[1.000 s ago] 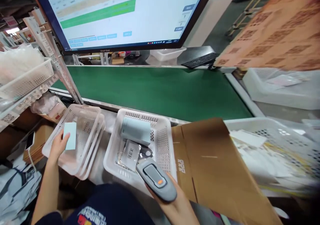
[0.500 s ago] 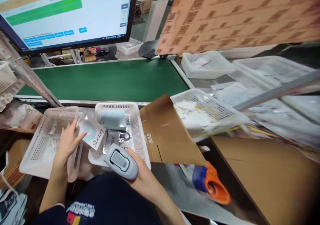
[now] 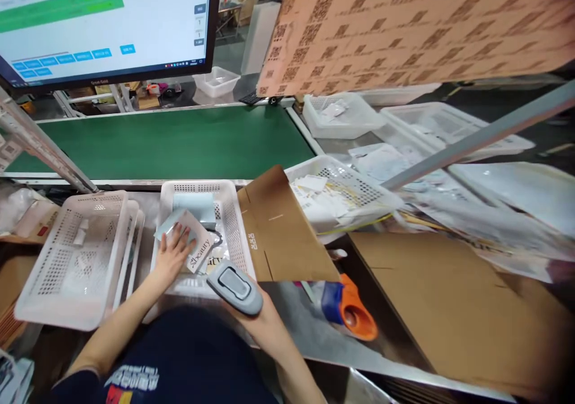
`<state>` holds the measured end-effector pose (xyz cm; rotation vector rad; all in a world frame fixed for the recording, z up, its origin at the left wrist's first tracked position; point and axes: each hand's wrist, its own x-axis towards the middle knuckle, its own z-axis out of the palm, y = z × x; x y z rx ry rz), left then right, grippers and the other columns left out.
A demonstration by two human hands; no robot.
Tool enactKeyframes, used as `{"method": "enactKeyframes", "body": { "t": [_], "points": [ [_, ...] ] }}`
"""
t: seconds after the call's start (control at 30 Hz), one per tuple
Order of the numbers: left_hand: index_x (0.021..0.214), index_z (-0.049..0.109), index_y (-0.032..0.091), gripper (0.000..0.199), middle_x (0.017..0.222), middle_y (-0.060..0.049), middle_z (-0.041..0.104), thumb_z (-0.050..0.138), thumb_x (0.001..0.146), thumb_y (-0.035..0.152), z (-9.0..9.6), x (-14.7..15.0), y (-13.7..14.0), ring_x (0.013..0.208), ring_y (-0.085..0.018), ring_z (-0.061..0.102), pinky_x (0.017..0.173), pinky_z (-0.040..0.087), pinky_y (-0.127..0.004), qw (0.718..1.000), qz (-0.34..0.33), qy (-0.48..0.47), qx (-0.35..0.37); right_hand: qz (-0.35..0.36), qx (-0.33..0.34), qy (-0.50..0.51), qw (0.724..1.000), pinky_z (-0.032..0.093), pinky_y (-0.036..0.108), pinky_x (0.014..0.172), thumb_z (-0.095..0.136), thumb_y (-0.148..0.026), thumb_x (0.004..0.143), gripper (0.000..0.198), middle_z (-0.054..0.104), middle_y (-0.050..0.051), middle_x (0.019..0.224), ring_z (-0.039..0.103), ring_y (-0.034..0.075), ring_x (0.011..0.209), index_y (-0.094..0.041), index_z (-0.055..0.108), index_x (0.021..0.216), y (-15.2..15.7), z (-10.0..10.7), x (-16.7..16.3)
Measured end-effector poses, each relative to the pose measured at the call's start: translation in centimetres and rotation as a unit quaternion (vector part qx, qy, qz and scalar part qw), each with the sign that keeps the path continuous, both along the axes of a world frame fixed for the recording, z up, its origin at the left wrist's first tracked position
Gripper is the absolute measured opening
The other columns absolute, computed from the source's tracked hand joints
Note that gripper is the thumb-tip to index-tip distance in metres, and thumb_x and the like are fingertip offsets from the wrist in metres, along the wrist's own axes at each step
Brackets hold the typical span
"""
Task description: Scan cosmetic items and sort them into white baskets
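Note:
My left hand (image 3: 171,259) lies with fingers spread on a flat white packet (image 3: 197,247) with "beauty" printed on it. The packet sits tilted over the near left side of a white perforated basket (image 3: 240,236). Under and beside it in the basket are a light blue packet (image 3: 197,206) and another partly covered packet with dark lettering. My right hand (image 3: 263,317) is wrapped round a grey handheld barcode scanner (image 3: 236,287), held above the basket's near right corner. The scanner hides part of that corner, and its underside is out of sight.
Left stands another white basket (image 3: 74,260) with small items. A brown cardboard flap (image 3: 283,236) rises right of the middle basket. An orange and blue tape dispenser (image 3: 353,311) lies beyond it. Behind runs a green conveyor belt (image 3: 171,143); a monitor (image 3: 108,26) hangs above.
My left hand has moved right, from between the baskets onto the packet, which now lies over the middle basket. My right hand still holds the scanner. The whole view has shifted slightly.

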<state>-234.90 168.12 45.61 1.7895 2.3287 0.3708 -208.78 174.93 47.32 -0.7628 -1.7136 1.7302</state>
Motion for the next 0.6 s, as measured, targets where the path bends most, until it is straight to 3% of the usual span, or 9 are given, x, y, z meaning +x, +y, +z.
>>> {"method": "enactKeyframes", "body": {
  "t": [0.03, 0.1, 0.2, 0.27, 0.33, 0.4, 0.5, 0.53, 0.6],
  "points": [
    [0.151, 0.071, 0.038, 0.070, 0.178, -0.010, 0.044, 0.045, 0.099, -0.002, -0.2, 0.0, 0.6, 0.171, -0.038, 0.029, 0.135, 0.010, -0.079, 1.000, 0.005, -0.001, 0.004, 0.000, 0.000, -0.003, 1.000, 0.065, 0.049, 0.105, 0.087, -0.046, 0.083, 0.051, 0.081, 0.016, 0.126, 0.080, 0.035, 0.115, -0.018, 0.073, 0.123, -0.2, 0.1, 0.1],
    [0.148, 0.074, 0.030, 0.059, 0.174, -0.015, 0.050, 0.059, 0.097, 0.005, 0.2, -0.4, 1.1, 0.169, -0.041, 0.033, 0.136, 0.017, -0.076, 1.000, -0.021, 0.008, 0.011, -0.006, -0.001, -0.010, 1.000, 0.066, 0.049, 0.102, 0.087, -0.047, 0.083, 0.049, 0.082, 0.017, 0.124, 0.080, 0.035, 0.112, -0.018, 0.073, 0.120, -0.5, 0.1, 0.6],
    [0.127, 0.084, 0.023, 0.034, 0.143, -0.018, 0.077, 0.077, 0.094, 0.025, 2.0, -1.8, 0.7, 0.143, -0.043, 0.066, 0.125, 0.049, -0.062, 0.997, -0.029, -0.037, 0.054, -0.032, -0.006, -0.015, 0.999, 0.065, 0.050, 0.103, 0.086, -0.048, 0.082, 0.052, 0.081, 0.018, 0.129, 0.080, 0.036, 0.115, -0.018, 0.072, 0.123, -0.4, -0.5, 1.7],
    [0.110, 0.087, 0.022, 0.029, 0.112, -0.014, 0.086, 0.068, 0.103, 0.043, 3.4, -2.9, 0.3, 0.107, -0.033, 0.082, 0.100, 0.065, -0.045, 0.983, 0.038, -0.116, 0.135, -0.057, -0.015, -0.017, 0.998, 0.065, 0.051, 0.104, 0.088, -0.051, 0.080, 0.058, 0.080, 0.018, 0.130, 0.079, 0.037, 0.117, -0.019, 0.072, 0.125, 0.1, -1.1, 2.2],
    [0.106, 0.086, 0.019, 0.042, 0.101, -0.012, 0.086, 0.058, 0.108, 0.051, 4.2, -3.5, 0.5, 0.095, -0.028, 0.083, 0.093, 0.066, -0.040, 0.951, 0.110, -0.181, 0.223, -0.083, -0.027, -0.013, 0.996, 0.064, 0.052, 0.106, 0.090, -0.054, 0.077, 0.064, 0.080, 0.018, 0.132, 0.079, 0.038, 0.119, -0.020, 0.072, 0.128, 0.7, -1.5, 2.2],
    [0.127, 0.081, 0.016, 0.046, 0.122, -0.015, 0.084, 0.071, 0.099, 0.052, 4.0, -3.4, 1.4, 0.117, -0.034, 0.080, 0.108, 0.062, -0.045, 0.937, 0.142, -0.212, 0.239, -0.100, -0.032, -0.010, 0.994, 0.063, 0.054, 0.109, 0.091, -0.056, 0.076, 0.066, 0.080, 0.018, 0.132, 0.078, 0.039, 0.121, -0.020, 0.072, 0.128, 1.4, -1.5, 1.7],
    [0.162, 0.056, 0.010, 0.100, 0.166, -0.025, 0.058, 0.094, 0.075, 0.041, 2.3, -1.7, 3.3, 0.153, -0.047, 0.056, 0.128, 0.046, -0.058, 0.964, 0.092, -0.225, 0.109, -0.103, -0.013, -0.004, 0.995, 0.060, 0.056, 0.113, 0.090, -0.056, 0.075, 0.061, 0.080, 0.017, 0.131, 0.076, 0.039, 0.123, -0.020, 0.074, 0.122, 2.2, -1.1, 0.5],
    [0.167, 0.050, 0.009, 0.110, 0.170, -0.026, 0.052, 0.097, 0.072, 0.039, 1.8, -1.0, 3.7, 0.156, -0.050, 0.051, 0.130, 0.044, -0.061, 0.969, 0.067, -0.230, 0.061, -0.103, -0.010, -0.002, 0.995, 0.059, 0.057, 0.114, 0.090, -0.056, 0.075, 0.060, 0.080, 0.017, 0.131, 0.076, 0.039, 0.123, -0.020, 0.075, 0.121, 2.3, -1.1, 0.3],
    [0.168, 0.048, 0.010, 0.108, 0.168, -0.025, 0.054, 0.093, 0.075, 0.041, 1.4, -0.3, 4.1, 0.155, -0.050, 0.053, 0.129, 0.044, -0.064, 0.968, 0.039, -0.245, 0.020, -0.111, -0.007, -0.004, 0.994, 0.059, 0.058, 0.113, 0.089, -0.057, 0.075, 0.061, 0.080, 0.018, 0.131, 0.076, 0.040, 0.123, -0.019, 0.075, 0.120, 2.4, -1.4, 0.1]
  ]
}}
